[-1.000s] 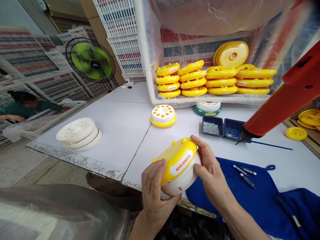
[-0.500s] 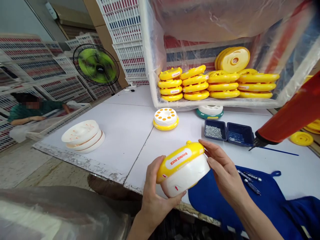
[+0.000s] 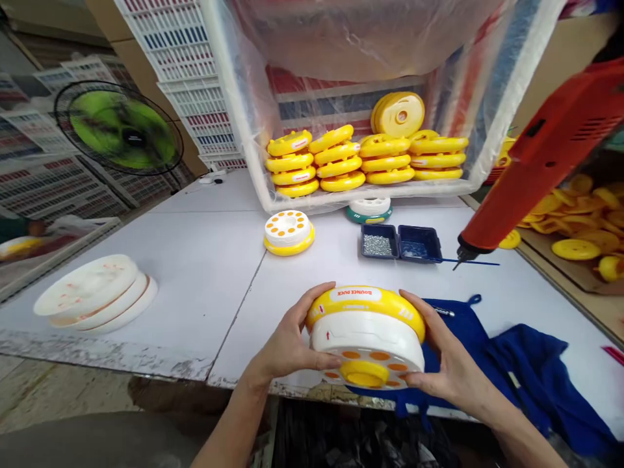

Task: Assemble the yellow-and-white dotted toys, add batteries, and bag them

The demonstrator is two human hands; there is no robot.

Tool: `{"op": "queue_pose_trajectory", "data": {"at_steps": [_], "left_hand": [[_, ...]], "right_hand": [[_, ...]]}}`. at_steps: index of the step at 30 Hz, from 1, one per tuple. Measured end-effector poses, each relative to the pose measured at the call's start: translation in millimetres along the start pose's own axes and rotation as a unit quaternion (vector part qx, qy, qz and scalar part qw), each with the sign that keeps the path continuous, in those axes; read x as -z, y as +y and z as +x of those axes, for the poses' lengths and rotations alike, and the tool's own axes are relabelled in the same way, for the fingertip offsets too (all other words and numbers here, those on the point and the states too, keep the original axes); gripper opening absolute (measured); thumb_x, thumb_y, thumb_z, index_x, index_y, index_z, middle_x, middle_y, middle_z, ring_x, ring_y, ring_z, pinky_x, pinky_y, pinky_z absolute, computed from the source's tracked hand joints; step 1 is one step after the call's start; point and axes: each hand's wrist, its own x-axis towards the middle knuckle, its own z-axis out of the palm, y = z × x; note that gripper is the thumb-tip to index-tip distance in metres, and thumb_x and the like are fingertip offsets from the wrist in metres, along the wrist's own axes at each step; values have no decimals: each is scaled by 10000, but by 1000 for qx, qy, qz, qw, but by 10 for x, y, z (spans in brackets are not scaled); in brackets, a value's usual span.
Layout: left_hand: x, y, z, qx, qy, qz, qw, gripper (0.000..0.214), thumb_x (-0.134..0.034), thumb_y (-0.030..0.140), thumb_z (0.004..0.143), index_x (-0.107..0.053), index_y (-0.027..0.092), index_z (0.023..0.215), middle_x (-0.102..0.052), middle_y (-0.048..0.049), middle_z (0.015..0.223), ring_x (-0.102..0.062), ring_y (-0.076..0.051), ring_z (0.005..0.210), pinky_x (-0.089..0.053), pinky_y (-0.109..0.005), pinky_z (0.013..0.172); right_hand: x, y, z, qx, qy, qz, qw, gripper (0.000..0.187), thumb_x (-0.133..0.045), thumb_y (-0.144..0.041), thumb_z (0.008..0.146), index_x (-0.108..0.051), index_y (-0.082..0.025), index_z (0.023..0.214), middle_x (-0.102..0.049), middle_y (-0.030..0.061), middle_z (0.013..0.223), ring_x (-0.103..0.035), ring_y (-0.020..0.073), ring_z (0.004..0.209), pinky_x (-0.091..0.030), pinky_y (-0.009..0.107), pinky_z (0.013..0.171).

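Note:
Both my hands grip a round white-and-yellow plastic toy (image 3: 366,338) labelled "Bounce Duck", holding it upright above the table's front edge. My left hand (image 3: 287,344) wraps its left side, and my right hand (image 3: 448,354) holds its right side. Orange dots and a yellow hub show on the face towards me. A similar dotted white-and-yellow toy (image 3: 288,233) stands on the white table (image 3: 205,286) beyond my hands. A dark blue two-part box of small screws (image 3: 400,243) lies ahead of my right hand, below the tip of a hanging red power screwdriver (image 3: 531,162).
Stacked yellow discs fill a plastic-lined crate (image 3: 365,156) at the table's back. White discs (image 3: 92,296) lie stacked at left. A blue cloth (image 3: 492,354) lies at right, with loose yellow parts (image 3: 575,250) beyond. A co-worker's arm (image 3: 19,227) shows at far left.
My hands have turned the toy so its dotted white face now points towards me and its yellow label side is on top. The whole view has swung, shifting the table's contents left.

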Motion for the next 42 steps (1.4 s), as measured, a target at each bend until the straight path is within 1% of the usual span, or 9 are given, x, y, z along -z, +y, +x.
{"op": "queue_pose_trajectory", "data": {"at_steps": [5, 9, 15, 18, 23, 27, 31, 37, 42], "left_hand": [[66, 76, 307, -35, -53, 64, 996, 881, -856, 389, 705, -447, 289, 1479, -487, -102, 1505, -470, -322, 1385, -384, -487, 1167], [-117, 144, 388, -83, -27, 141, 986, 650, -726, 371, 843, -492, 292, 1444, -386, -90, 1579, -346, -309, 1467, -318, -504, 1203], [-836, 87, 206, -79, 175, 213, 958, 772, -714, 398, 848, -337, 250, 1506, -303, -149, 1592, -255, -349, 1492, -267, -603, 1194], [-1013, 71, 157, -72, 229, 209, 948, 940, -781, 411, 781, -250, 250, 1539, -229, -161, 1610, -190, -387, 1502, -235, -629, 1196], [-969, 141, 92, -8, 181, 101, 978, 956, -746, 426, 810, -181, 234, 1557, -287, -156, 1596, -327, -361, 1456, -370, -546, 1157], [-976, 181, -1, 1, 176, 178, 968, 907, -668, 468, 864, -152, 210, 1564, -153, -145, 1653, -154, -338, 1525, -207, -560, 1228], [-926, 243, 14, -9, 135, 257, 957, 897, -613, 536, 870, -178, 149, 1551, -172, -181, 1643, -174, -330, 1522, -229, -539, 1227], [-680, 309, 114, -9, 122, 422, 898, 800, -538, 650, 856, -354, 191, 1484, -442, -160, 1493, -441, -377, 1371, -374, -603, 1132], [-465, 163, 312, -56, 90, 442, 891, 708, -493, 642, 898, -292, 368, 1519, -456, -27, 1482, -477, -353, 1337, -377, -582, 1149]], "right_hand": [[-265, -5, -158, 7, 159, 7, 987, 901, -758, -459, 793, -271, -292, 1533, -369, 123, 1546, -419, 342, 1392, -377, 522, 1149], [-472, -60, -151, -12, 266, -35, 963, 837, -742, -408, 797, -315, -258, 1501, -400, 128, 1507, -407, 344, 1389, -396, 524, 1132], [-720, -145, -98, -17, 344, -52, 937, 771, -734, -378, 805, -358, -241, 1464, -418, 136, 1466, -424, 339, 1354, -475, 486, 1043], [-805, -193, -174, -7, 325, -58, 944, 754, -705, -329, 828, -333, -252, 1479, -428, 125, 1445, -425, 327, 1347, -450, 490, 1066], [-792, -177, -341, -45, 248, 37, 967, 576, -523, -319, 967, -314, -291, 1503, -413, 103, 1462, -487, 283, 1298, -476, 449, 1044], [-817, -112, -407, -43, 229, 66, 970, 550, -529, -338, 978, -333, -333, 1492, -416, 89, 1465, -507, 280, 1268, -493, 439, 1019], [-944, -222, -445, -37, 255, 61, 964, 532, -484, -272, 982, -314, -337, 1482, -375, 85, 1481, -437, 283, 1321, -438, 467, 1074], [-1049, -374, -354, 73, 207, 80, 972, 765, -479, -33, 787, -290, -325, 1469, -415, 76, 1404, -419, 236, 1317, -374, 453, 1146], [-783, -255, -287, 129, 173, 41, 976, 829, -544, -55, 691, -353, -249, 1474, -505, 110, 1319, -512, 224, 1220, -487, 377, 1029]]}}
